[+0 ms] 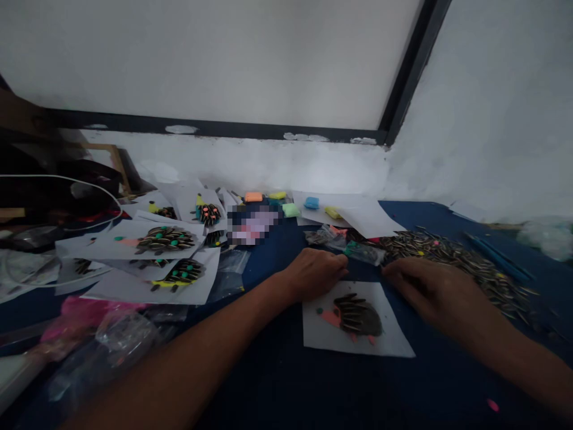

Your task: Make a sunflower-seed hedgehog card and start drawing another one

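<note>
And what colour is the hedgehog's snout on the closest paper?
The snout is salmon pink, best seen in the head view.

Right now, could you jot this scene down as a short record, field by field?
Left hand: the left hand, curled, at the card's far left corner; any grip unclear
Right hand: the right hand, fingers bent, between card and seeds; any grip unclear
Card: white card, flat on the blue table
Figure: hedgehog, pink face, dark back partly covered with seeds
Seeds: loose heap of seeds beyond the right hand
Left side: other cards, overlapping, with more hedgehogs
Back: coloured packets
</note>
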Demonstrator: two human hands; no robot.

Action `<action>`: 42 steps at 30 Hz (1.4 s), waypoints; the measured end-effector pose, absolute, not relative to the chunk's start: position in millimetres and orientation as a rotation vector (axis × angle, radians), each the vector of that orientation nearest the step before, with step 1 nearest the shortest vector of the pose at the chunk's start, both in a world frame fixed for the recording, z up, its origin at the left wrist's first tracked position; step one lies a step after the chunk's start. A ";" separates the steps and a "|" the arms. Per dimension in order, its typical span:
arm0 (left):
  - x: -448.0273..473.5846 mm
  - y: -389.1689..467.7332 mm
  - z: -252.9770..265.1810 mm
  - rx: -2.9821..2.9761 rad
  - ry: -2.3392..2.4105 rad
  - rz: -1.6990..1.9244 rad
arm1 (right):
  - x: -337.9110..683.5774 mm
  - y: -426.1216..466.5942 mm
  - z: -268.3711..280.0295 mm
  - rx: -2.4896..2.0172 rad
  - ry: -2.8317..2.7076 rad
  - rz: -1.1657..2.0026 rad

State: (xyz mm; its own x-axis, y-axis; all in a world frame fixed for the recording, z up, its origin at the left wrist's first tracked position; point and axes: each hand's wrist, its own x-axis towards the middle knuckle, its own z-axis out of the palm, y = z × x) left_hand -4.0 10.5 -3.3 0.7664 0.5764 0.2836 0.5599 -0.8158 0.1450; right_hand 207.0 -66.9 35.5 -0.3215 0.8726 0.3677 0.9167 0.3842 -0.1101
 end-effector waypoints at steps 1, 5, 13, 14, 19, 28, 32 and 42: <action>-4.2 10.4 -3.2 2.906 0.934 0.496 | 212.1 -63.5 35.9 -1.607 -2.260 -0.227; -4.9 10.3 -2.7 2.911 0.917 0.493 | 226.6 -53.4 35.4 -1.806 -2.215 -0.329; -4.7 9.9 -2.3 2.900 0.934 0.477 | 238.4 -40.0 22.7 -1.969 -2.319 -0.355; -4.7 9.9 -2.1 2.901 0.933 0.474 | 239.6 -38.6 21.4 -1.967 -2.321 -0.370; -4.9 9.6 -0.9 2.901 0.921 0.473 | 242.6 -35.4 21.6 -1.944 -2.377 -0.371; -4.9 9.8 -1.1 2.908 0.918 0.479 | 251.1 -33.3 24.3 -1.990 -2.357 -0.450; -4.8 10.1 -1.9 2.903 0.924 0.482 | 253.0 -35.2 24.1 -2.016 -2.374 -0.362; -5.3 9.8 -1.7 2.897 0.923 0.477 | 242.6 -41.7 40.7 -2.123 -2.343 -0.140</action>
